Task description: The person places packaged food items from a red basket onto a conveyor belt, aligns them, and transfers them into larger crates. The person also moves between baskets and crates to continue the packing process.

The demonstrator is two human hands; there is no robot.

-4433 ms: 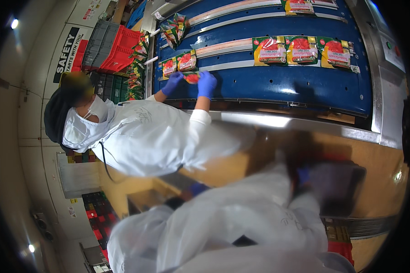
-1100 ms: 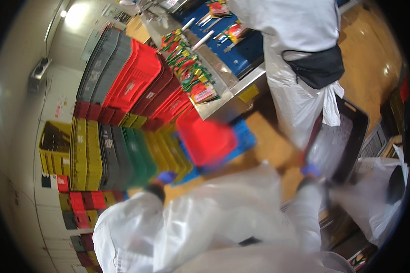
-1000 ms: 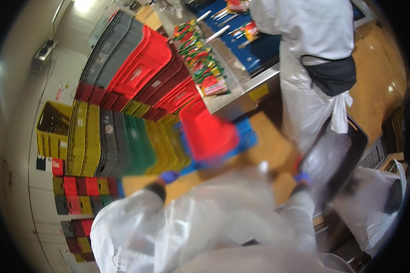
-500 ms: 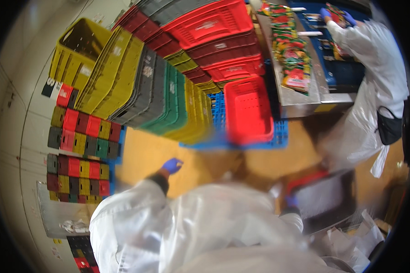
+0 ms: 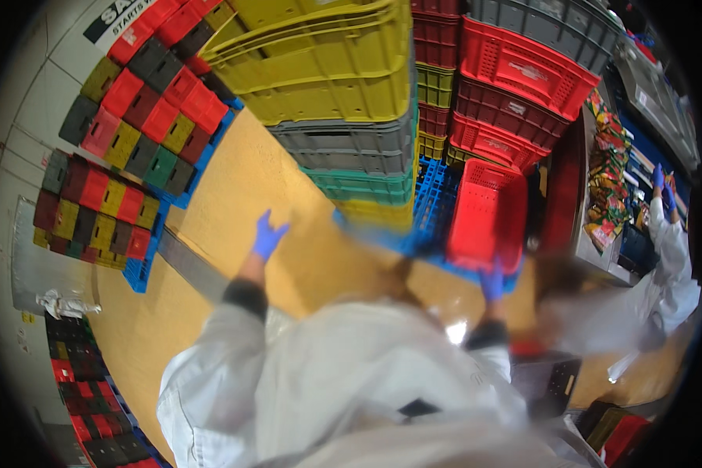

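My left hand (image 5: 270, 237) is raised over the yellow floor in a blue glove, fingers spread, holding nothing. My right hand (image 5: 493, 279), also gloved, is blurred at the near end of a red crate (image 5: 485, 209); whether it grips or touches it I cannot tell. That crate lies on a blue pallet (image 5: 431, 203), beside tall stacks of yellow, grey and teal crates (image 5: 343, 86) and red and maroon crates (image 5: 522, 70). A dark crate (image 5: 542, 386) sits low at my right, partly hidden behind my sleeve.
A co-worker (image 5: 671, 265) in white stands at a machine on the right, beside a metal ledge (image 5: 581, 234) carrying several colourful packs (image 5: 607, 179). Further crate stacks on pallets line the left wall (image 5: 132, 101). A grey strip (image 5: 195, 269) crosses the floor at left.
My view has swung toward the crate stacks, shifting the co-worker to the far right. My left hand has risen; my right hand has moved from beside the dark crate up to the red one.
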